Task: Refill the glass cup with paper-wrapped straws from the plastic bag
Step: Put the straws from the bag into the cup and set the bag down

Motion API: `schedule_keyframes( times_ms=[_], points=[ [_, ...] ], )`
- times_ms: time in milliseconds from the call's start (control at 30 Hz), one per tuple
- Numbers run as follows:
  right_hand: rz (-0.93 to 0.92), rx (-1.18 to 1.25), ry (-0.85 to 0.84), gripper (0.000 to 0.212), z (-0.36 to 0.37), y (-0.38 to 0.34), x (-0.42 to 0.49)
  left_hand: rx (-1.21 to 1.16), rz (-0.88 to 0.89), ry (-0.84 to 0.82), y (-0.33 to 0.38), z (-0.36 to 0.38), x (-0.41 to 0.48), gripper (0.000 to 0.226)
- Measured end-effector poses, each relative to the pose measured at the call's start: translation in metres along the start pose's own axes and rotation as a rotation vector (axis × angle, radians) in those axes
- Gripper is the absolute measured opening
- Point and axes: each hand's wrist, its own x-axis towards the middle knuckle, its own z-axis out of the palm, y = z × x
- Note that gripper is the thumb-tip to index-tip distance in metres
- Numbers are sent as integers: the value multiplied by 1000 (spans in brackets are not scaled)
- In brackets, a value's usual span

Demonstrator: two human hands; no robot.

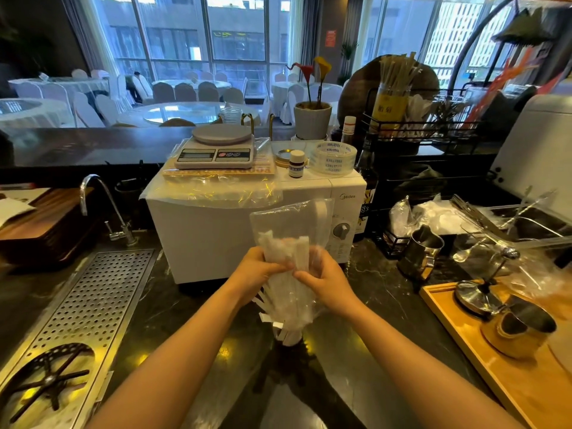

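Both hands, left hand (258, 269) and right hand (328, 281), grip clamped on plastic bag (291, 230); straws (286, 252) inside, lower ends in glass cup (289, 337) on counter (173, 308).

White straws (286, 252) in clr bag (291, 218)

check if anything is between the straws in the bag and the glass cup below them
Nothing visible blocks them. Both hands, left hand and right hand, hold the plastic bag directly over the glass cup, and straws already fan down into it.
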Motion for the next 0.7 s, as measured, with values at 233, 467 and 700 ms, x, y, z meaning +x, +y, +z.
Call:
schedule_keyframes(
  times_ms=[233,467,700],
  points=[
    [-12,81,-20,30,-6,-4,-5,76,62,-18,7,4,0,46],
    [-55,131,1,22,-10,-11,-1,80,71,-4,17,7,0,36],
    [-87,166,46,20,-10,-24,9,86,102,-1,34,5,4,36]
  ],
)
